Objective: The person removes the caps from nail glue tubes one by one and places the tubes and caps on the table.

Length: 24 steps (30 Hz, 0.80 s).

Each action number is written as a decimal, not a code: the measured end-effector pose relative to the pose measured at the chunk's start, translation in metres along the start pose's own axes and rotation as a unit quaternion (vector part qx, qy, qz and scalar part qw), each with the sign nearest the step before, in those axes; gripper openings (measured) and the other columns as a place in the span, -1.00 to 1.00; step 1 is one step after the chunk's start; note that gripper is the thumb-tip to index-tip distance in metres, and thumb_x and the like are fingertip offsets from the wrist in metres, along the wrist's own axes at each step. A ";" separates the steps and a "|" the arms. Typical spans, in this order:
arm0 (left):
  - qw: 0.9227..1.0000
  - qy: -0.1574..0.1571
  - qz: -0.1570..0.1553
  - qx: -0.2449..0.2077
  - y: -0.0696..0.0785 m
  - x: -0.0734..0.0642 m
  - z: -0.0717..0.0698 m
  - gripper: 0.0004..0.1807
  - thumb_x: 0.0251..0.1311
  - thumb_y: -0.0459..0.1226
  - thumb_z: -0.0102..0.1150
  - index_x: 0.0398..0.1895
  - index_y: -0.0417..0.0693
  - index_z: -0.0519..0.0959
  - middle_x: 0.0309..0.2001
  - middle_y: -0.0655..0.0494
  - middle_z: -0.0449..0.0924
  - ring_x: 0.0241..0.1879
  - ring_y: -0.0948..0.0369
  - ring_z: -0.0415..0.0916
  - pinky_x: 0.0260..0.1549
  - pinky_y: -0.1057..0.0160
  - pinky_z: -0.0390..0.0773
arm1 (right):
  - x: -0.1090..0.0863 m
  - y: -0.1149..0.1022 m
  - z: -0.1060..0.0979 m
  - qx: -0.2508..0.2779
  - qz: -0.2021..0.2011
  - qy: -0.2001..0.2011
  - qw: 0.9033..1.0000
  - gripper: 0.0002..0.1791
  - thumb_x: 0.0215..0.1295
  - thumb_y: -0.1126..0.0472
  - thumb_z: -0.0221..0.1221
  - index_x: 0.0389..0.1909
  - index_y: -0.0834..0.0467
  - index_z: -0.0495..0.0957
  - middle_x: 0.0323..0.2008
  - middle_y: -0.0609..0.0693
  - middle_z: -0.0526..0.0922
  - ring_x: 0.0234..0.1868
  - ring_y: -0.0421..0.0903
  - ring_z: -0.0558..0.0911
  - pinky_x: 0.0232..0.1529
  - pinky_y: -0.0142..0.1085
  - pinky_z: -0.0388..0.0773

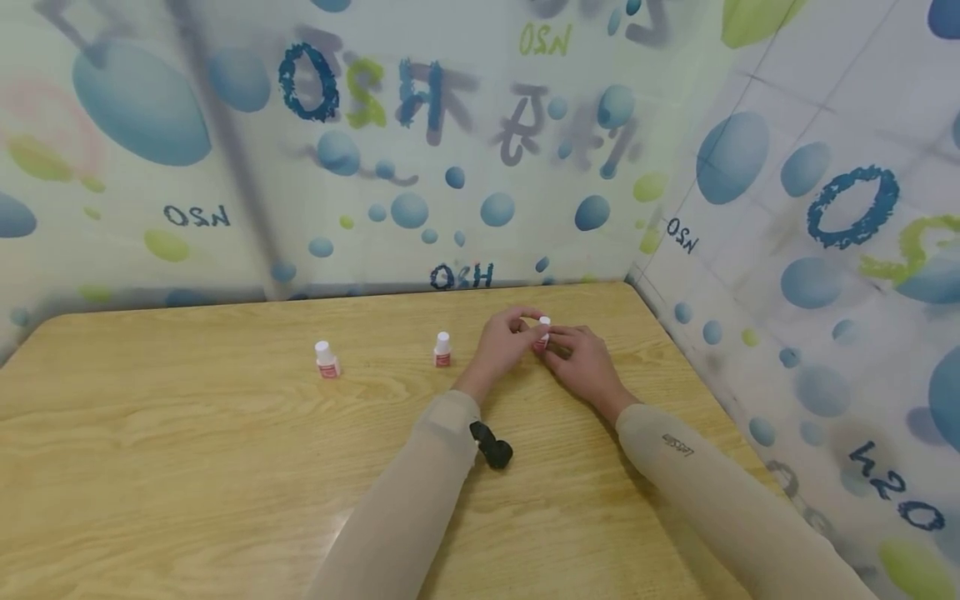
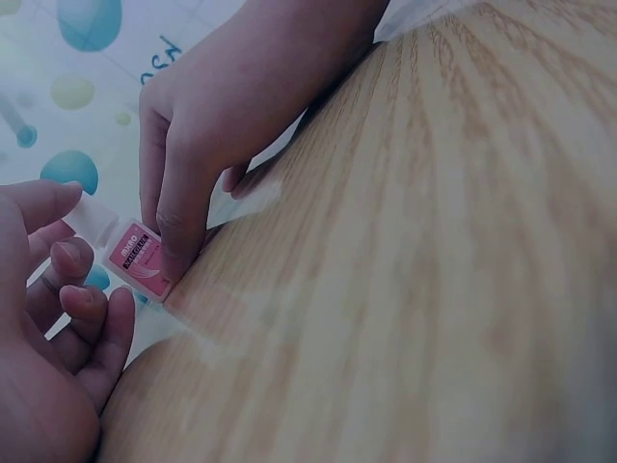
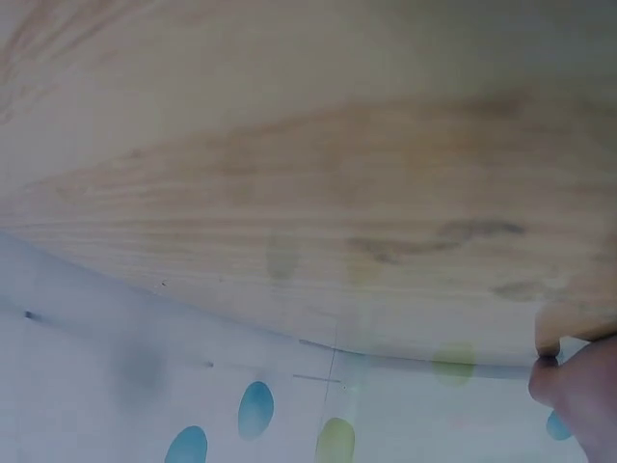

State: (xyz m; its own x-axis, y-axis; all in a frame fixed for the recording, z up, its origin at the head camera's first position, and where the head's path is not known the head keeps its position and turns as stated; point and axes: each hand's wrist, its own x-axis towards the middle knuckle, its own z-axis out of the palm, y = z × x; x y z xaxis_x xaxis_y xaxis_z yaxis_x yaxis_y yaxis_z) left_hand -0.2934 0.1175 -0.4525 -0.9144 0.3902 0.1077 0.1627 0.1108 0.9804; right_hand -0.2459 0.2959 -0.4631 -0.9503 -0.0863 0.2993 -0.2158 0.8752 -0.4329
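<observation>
A small white-capped bottle with a red label, which looks like nail glue (image 2: 141, 258), stands near the table's far right in the head view. My left hand (image 1: 504, 343) has its thumb and a finger at the bottle's white cap (image 2: 93, 220), pinching it; the other fingers are curled loosely beside. With its fingertips, my right hand (image 1: 587, 363) grips the lower body of that bottle, covering part of it. Two similar bottles stand upright to the left, a nearer bottle (image 1: 442, 350) and a farther bottle (image 1: 327, 360). The right wrist view catches only some fingers (image 3: 583, 386) at its edge.
The wooden table (image 1: 187, 450) runs up to a back wall (image 1: 247, 200) and a side wall (image 1: 750, 317) printed with blue and green drops. A black wrist device (image 1: 492, 446) sticks out from the left sleeve (image 1: 420, 492).
</observation>
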 end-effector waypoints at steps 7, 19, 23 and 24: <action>1.000 0.009 -0.017 -0.004 0.001 0.005 0.002 -0.70 0.47 -0.07 0.32 0.14 0.05 0.71 -0.45 0.17 0.51 -0.59 0.25 0.34 -0.55 0.32 0.40 | 0.005 0.003 -0.001 -0.007 -0.010 0.002 1.000 -0.58 0.52 -0.10 0.26 0.24 0.00 0.74 0.30 0.02 0.72 0.28 0.15 0.62 0.25 0.24 0.48; 1.000 0.018 -0.012 0.005 0.006 0.012 0.001 -0.71 0.45 -0.06 0.35 0.09 0.03 0.72 -0.49 0.18 0.51 -0.58 0.25 0.34 -0.54 0.32 0.40 | 0.012 0.003 -0.008 -0.003 -0.005 -0.004 1.000 -0.55 0.51 -0.13 0.27 0.26 -0.02 0.72 0.32 0.00 0.70 0.33 0.12 0.58 0.33 0.31 0.43; 1.000 0.016 -0.024 -0.002 0.001 0.010 0.004 -0.72 0.42 -0.06 0.37 0.06 0.03 0.72 -0.49 0.18 0.52 -0.57 0.25 0.35 -0.53 0.31 0.41 | 0.007 0.008 -0.001 0.002 0.004 -0.006 1.000 -0.55 0.51 -0.14 0.27 0.26 -0.02 0.72 0.32 0.00 0.70 0.34 0.12 0.58 0.35 0.29 0.42; 1.000 0.016 -0.025 -0.003 0.000 0.009 0.005 -0.72 0.41 -0.06 0.38 0.05 0.03 0.72 -0.50 0.19 0.53 -0.57 0.25 0.35 -0.53 0.31 0.40 | 0.006 0.009 0.000 0.005 0.007 -0.007 1.000 -0.55 0.50 -0.14 0.27 0.26 -0.03 0.72 0.32 0.01 0.70 0.34 0.12 0.58 0.36 0.28 0.42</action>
State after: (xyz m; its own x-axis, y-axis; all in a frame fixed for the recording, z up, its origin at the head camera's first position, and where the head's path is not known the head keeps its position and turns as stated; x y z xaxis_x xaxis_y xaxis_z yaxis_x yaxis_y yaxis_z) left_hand -0.3000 0.1256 -0.4523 -0.9329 0.3544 0.0640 0.1149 0.1246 0.9855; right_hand -0.2538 0.3033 -0.4653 -0.9563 -0.0806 0.2811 -0.2045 0.8715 -0.4457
